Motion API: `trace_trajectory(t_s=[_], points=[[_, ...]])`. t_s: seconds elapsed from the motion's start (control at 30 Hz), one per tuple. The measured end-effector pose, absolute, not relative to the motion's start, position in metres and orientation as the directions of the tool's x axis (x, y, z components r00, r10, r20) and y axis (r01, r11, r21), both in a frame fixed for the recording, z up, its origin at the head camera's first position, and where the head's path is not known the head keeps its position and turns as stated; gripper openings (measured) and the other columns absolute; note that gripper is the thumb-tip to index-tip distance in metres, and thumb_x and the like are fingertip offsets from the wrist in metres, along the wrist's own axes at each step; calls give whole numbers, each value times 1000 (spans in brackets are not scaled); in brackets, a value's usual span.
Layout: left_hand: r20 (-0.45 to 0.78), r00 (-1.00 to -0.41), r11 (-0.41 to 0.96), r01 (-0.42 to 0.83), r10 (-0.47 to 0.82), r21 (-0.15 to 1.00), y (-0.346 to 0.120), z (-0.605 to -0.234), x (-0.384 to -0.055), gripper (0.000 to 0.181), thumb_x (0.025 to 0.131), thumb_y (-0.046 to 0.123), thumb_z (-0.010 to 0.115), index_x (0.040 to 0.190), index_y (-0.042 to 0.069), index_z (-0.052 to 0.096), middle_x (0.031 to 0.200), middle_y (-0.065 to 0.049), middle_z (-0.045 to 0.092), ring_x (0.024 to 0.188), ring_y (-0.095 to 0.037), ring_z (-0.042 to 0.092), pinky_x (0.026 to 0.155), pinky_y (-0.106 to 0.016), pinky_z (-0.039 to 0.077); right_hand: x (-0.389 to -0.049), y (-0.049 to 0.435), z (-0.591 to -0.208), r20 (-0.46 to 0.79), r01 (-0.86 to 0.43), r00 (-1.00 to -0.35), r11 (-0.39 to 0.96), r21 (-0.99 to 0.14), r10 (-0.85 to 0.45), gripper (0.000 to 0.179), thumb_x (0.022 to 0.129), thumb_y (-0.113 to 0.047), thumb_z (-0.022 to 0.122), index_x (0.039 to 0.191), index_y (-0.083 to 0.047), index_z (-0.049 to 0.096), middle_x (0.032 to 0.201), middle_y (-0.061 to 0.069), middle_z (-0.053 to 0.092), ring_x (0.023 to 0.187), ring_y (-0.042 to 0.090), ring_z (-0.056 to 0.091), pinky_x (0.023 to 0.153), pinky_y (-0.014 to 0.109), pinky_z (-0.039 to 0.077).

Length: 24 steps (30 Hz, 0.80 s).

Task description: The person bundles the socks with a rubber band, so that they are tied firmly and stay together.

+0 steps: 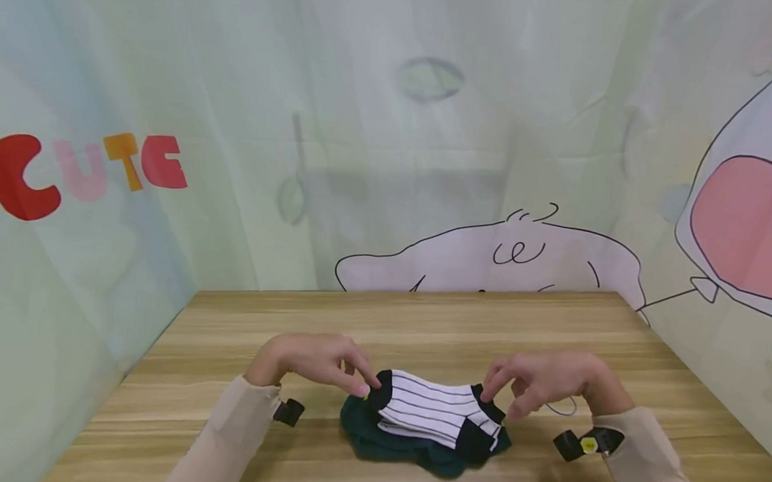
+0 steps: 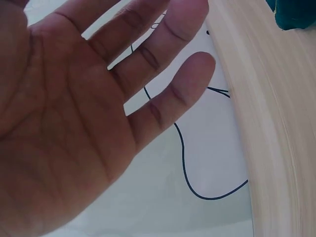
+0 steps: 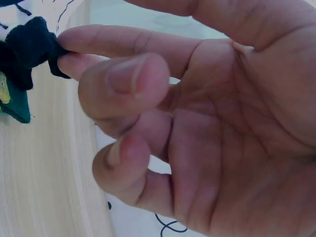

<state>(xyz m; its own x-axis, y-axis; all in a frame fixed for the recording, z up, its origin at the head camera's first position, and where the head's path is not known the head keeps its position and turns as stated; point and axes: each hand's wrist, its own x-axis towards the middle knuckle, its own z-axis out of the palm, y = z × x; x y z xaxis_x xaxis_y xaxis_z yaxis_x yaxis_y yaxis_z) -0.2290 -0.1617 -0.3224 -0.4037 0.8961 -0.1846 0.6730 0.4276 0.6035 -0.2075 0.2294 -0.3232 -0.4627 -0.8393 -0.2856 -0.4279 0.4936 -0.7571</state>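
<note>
A white sock (image 1: pixel 427 404) with thin dark stripes and black toe, heel and cuff lies flat, with another white layer under it. Beneath it spreads dark green fabric (image 1: pixel 403 447), its edges showing all round the front. My left hand (image 1: pixel 319 360) reaches in from the left, index fingertip on the black toe and thumb at its edge. On the other side my right hand (image 1: pixel 548 381) has fingertips at the black cuff (image 3: pixel 32 44), its thumb held apart from the sock. In the left wrist view the other left fingers (image 2: pixel 173 98) stretch out loosely.
All of this lies on a wood-grain table (image 1: pixel 279 308). Printed curtains (image 1: pixel 390 148) hang behind and at both sides. Small black wrist cameras (image 1: pixel 289 412) sit at both cuffs, and a thin cable loop (image 1: pixel 563 407) shows beside the right wrist.
</note>
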Motion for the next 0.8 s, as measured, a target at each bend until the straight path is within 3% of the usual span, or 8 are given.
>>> trace_trajectory(t_s=[0.23,0.47,0.8], points=[[-202,-399,438,687,894,579,-157,-328,-231,33,100,30,62,122,8,72,121,3,69,106,-1,59,92,-26,50,-207,226,-327,-354,-365,-505,567,-738,-787,37,87,-11,69,124,-8,69,127,3,56,88,20,61,78,30,50],[-254,-432,496,669,866,554,-154,-331,-231,32,99,32,64,119,10,74,119,7,69,102,1,59,89,-24,50,-207,223,-330,-359,-384,-502,576,-722,-786,35,87,-11,70,122,-8,69,123,2,57,73,11,59,68,25,49],[-301,-433,525,641,850,559,-148,-337,-231,32,98,29,66,119,7,74,118,6,70,97,2,59,84,-21,49,-207,217,-332,-386,-383,-521,613,-691,-761,32,87,-12,71,118,-5,70,119,0,55,87,15,61,69,25,50]])
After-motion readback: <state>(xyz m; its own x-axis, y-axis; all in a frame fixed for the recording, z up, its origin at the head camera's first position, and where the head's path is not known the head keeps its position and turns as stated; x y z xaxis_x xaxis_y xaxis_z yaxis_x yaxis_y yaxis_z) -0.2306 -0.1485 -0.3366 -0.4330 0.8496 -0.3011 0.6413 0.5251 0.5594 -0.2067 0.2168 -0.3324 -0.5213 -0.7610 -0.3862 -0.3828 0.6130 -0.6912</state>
